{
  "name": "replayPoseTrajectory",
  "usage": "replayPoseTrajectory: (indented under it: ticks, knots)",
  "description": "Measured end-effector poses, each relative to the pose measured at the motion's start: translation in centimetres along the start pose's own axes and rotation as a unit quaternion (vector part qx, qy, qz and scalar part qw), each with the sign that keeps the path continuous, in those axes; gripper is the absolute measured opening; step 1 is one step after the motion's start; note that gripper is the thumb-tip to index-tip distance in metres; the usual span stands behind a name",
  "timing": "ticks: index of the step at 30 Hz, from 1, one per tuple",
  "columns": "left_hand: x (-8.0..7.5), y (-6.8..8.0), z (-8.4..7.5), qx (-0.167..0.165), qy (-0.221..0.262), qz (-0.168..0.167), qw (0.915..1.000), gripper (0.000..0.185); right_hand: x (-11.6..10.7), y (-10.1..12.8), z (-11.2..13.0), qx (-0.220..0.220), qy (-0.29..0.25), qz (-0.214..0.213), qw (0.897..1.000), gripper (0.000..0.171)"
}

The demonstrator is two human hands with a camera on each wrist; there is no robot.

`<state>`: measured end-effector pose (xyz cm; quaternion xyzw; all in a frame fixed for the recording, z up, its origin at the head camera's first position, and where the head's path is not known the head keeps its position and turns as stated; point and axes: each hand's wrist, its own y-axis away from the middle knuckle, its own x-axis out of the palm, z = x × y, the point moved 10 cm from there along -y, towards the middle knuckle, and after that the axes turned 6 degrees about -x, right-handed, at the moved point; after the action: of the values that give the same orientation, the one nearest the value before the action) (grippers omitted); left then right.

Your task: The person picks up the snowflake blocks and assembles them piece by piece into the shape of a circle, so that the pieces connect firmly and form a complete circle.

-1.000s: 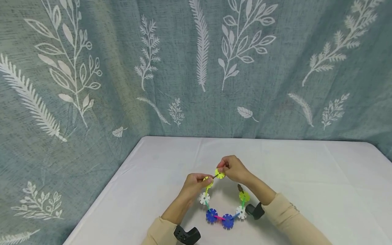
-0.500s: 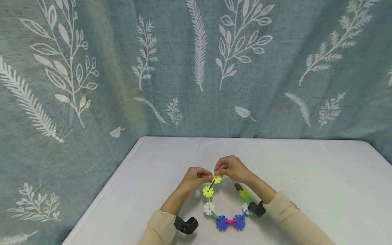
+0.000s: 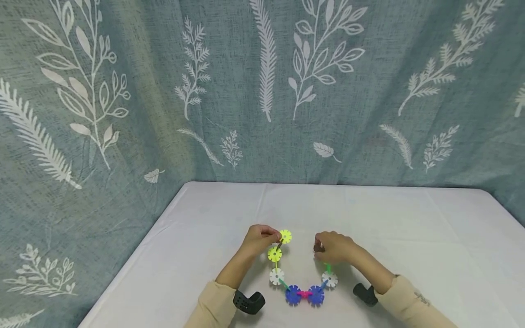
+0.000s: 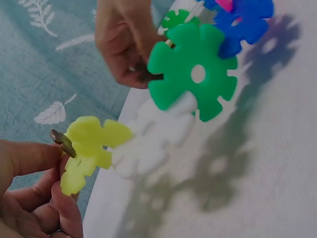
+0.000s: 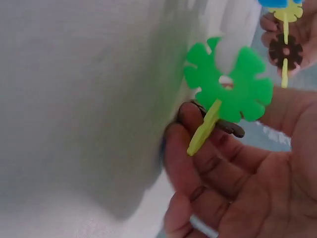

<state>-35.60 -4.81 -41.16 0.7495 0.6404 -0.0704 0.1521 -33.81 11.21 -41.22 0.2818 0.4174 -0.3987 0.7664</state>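
Note:
A chain of snowflake discs [image 3: 293,294] joined by short sticks lies in a U on the white table [image 3: 410,237]. My left hand [image 3: 275,237] pinches its left end, beside a yellow disc [image 3: 285,236] and a small brown piece. In the left wrist view, my left hand [image 4: 52,163] grips the yellow disc [image 4: 91,146] between thumb and fingers. My right hand [image 3: 320,248] holds the right end, where a brown piece [image 3: 317,248] shows. In the right wrist view its fingers [image 5: 198,148] curl round a green disc [image 5: 228,82] and the brown piece [image 5: 225,125].
A blue-grey curtain [image 3: 262,91] with white leaf prints hangs behind the table and down its left side. Black camera mounts sit on my left wrist [image 3: 249,301] and right wrist [image 3: 365,294]. Bare white tabletop stretches to the right and back.
My right hand let go of the top yellow disc and moved right and down to the chain's right end. The chain spread from a near ring into an open U.

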Motion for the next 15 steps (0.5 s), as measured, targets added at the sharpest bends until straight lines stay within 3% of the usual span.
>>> replayPoseTrajectory:
  ticks: [3, 7, 11, 15]
  knots:
    - [-0.2, 0.0, 0.3, -0.002, 0.007, -0.005, 1.0, 0.014, -0.3, -1.0, 0.6, -0.071, -0.06, -0.019, 0.995, 0.005]
    - [-0.2, -0.1, 0.5, 0.0, 0.016, -0.002, 0.9999, 0.017, -0.3, -2.3, 1.1, -0.148, -0.17, -0.018, 0.974, 0.016]
    - [-0.2, -0.1, 0.6, -0.002, 0.017, -0.001, 0.9998, 0.017, 0.1, -3.1, 1.2, -0.163, -0.256, 0.001, 0.953, 0.024]
    - [-0.4, -0.2, 0.6, -0.004, 0.014, -0.003, 0.9999, 0.017, 0.3, -3.4, 1.2, -0.146, -0.287, 0.008, 0.947, 0.027]
